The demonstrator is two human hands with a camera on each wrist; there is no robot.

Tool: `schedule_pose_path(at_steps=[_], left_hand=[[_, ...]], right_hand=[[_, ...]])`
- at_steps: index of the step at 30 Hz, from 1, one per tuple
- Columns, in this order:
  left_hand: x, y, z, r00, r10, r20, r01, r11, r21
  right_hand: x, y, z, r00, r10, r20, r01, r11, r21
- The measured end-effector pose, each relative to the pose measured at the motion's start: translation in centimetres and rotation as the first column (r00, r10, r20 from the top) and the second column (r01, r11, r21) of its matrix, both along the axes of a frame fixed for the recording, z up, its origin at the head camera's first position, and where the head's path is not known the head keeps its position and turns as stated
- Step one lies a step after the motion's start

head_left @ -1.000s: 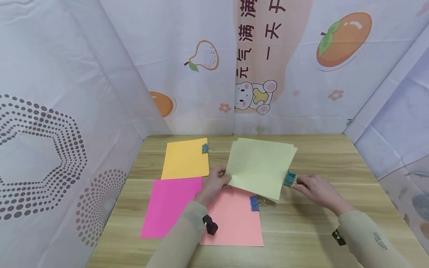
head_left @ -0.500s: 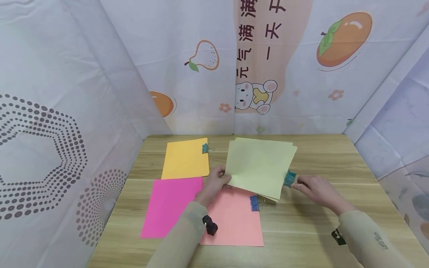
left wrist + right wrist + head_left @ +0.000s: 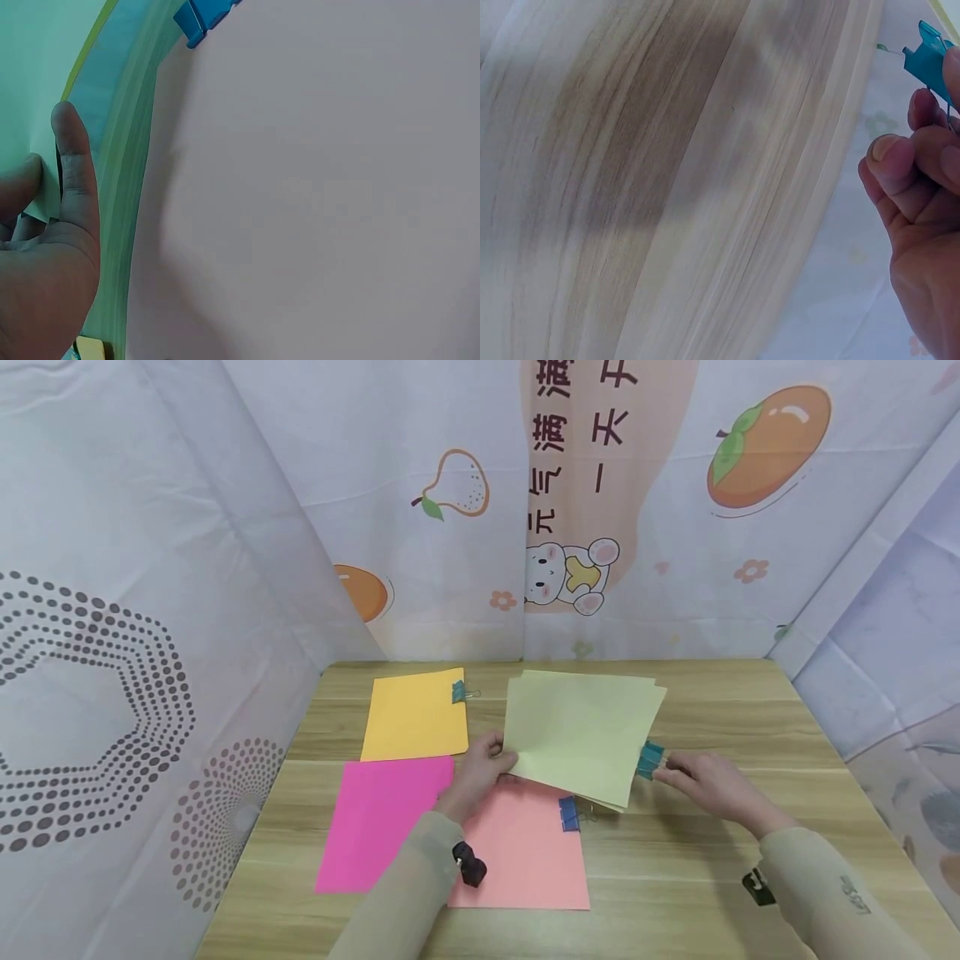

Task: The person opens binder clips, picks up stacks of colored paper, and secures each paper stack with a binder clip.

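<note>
My left hand [image 3: 480, 772] pinches the near left corner of a small stack of pale yellow paper sheets [image 3: 577, 735], tilted above the table. Thumb and fingers sit on either side of that corner in the left wrist view. At the stack's right edge is a teal binder clip [image 3: 650, 760], pinched by its wire handles in my right hand [image 3: 708, 781]. The right wrist view shows the clip [image 3: 928, 64] right beside the paper's edge. Under the stack's near side lies a salmon pink paper stack [image 3: 525, 868] bearing a blue binder clip [image 3: 568, 814].
Orange-yellow paper [image 3: 415, 718] with its own teal clip [image 3: 459, 692] lies at the back left of the wooden table [image 3: 750, 893]. Magenta paper [image 3: 382, 827] is in front of it, partly behind my left forearm. Printed curtains [image 3: 360, 460] stand around the table.
The pale yellow sheets' far left corner has shifted slightly left. Both hands keep nearly the same place and hold the same things.
</note>
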State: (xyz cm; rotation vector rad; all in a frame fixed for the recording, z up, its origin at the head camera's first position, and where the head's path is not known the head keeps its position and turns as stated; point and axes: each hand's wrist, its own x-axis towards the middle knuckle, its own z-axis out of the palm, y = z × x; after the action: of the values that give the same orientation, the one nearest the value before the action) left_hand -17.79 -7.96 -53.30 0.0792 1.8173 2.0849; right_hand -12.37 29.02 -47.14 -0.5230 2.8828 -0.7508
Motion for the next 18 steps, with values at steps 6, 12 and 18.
schedule_pose_path(at_steps=[6,12,18], left_hand=[[-0.1,-0.02,-0.18,1.0,0.005,0.009,-0.005,1.0,0.0],[-0.11,-0.02,-0.17,1.0,0.003,0.012,-0.003,1.0,-0.001],[-0.11,-0.08,-0.1,1.0,0.025,0.018,-0.025,1.0,0.0]], right_hand=[[0.07,0.01,0.44,0.999,-0.002,0.046,0.003,1.0,-0.031],[0.0,0.06,0.52,0.997,-0.009,0.074,0.013,0.999,-0.045],[-0.3,0.08,0.72,0.994,-0.022,0.108,0.027,0.999,-0.047]])
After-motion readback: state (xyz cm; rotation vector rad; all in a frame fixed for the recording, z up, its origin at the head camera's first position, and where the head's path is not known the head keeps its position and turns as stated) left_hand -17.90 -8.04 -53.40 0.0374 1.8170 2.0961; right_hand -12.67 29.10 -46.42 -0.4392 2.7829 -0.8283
